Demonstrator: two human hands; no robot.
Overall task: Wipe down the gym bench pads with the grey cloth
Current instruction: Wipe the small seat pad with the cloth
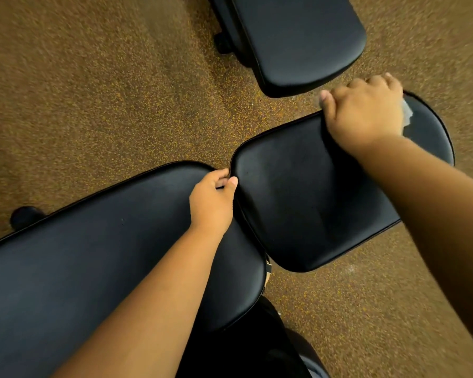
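Speckled brown gym floor (107, 105), three black pads. My right hand (366, 113) presses the cloth (407, 113) onto the seat pad (298, 192) — mid-wipe, I judge. Left hand (212, 203) curled on the long pad (93, 255) edge. Far pad (298, 36) looks untouched — can't confirm.

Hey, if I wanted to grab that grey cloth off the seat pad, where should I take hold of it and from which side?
Pinch the loose edge of the grey cloth that sticks out past the right hand, coming from the far rounded end of the seat pad. Only that crumpled corner shows; the rest is bunched under the hand on the pad, so it is probably the one free part.
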